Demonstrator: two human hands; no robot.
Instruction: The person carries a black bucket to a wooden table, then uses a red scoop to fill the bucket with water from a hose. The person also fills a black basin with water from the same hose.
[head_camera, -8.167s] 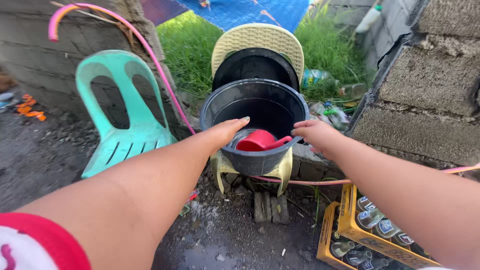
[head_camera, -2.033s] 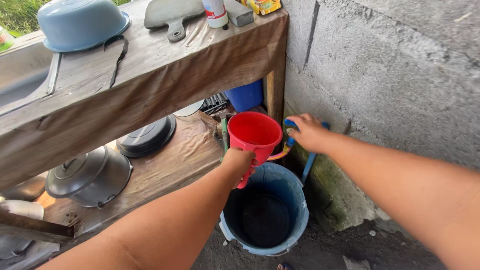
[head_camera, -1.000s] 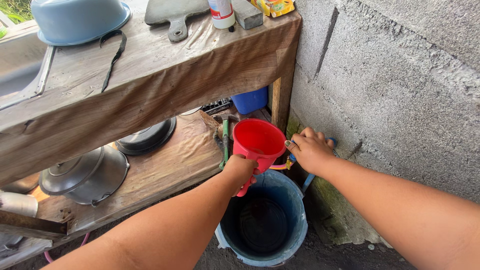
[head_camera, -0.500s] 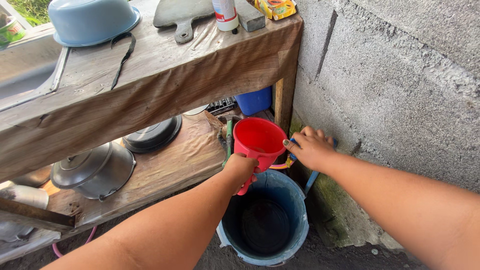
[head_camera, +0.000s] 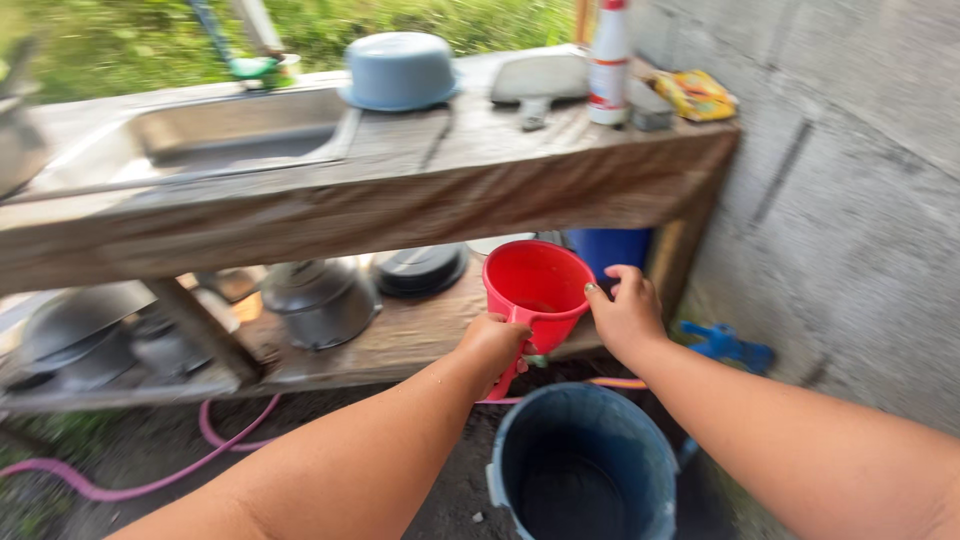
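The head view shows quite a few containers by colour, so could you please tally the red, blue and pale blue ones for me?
Red: 1, the red dipper, held by the left hand and the right hand.
Blue: 2, the blue bucket on the ground and the blue container on the lower shelf.
Pale blue: 1, the upturned bowl.
Total: 4.

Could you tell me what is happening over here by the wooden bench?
A person holds a red dipper up in front of the bench's lower shelf. The left hand grips its handle while the right hand steadies its rim. A blue bucket stands on the ground just below. Pots sit on the shelf, and a sink and an upturned blue basin are on top.
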